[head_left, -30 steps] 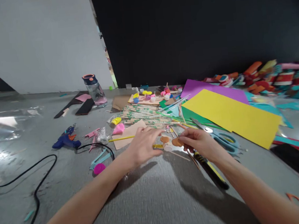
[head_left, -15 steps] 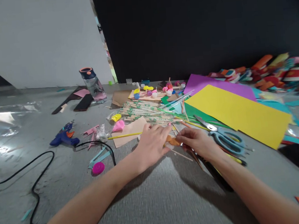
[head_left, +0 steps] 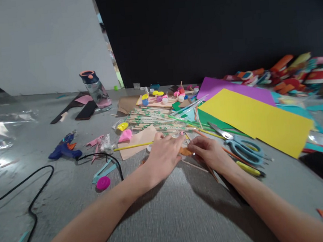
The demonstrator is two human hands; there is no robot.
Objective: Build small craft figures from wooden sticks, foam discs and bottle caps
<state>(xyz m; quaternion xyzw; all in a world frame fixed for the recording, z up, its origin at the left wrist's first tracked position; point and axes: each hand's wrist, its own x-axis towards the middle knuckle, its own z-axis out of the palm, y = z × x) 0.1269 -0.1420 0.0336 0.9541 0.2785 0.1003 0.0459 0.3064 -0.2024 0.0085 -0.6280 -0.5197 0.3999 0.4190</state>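
One smooth, rounded orange piece sits low at the streaky grey counter, its edge pinched by the right hand; the left hand arches beside it, grip impossible to tell.

Free table this side of the hands, scissors rightward, sticks beyond

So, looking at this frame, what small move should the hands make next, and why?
I'd probably press the orange-brown piece down gently with the right hand, the left hand bracing. The right hand seems to pinch its right edge, and the left sits close on its other side; what lies beneath is largely hidden.
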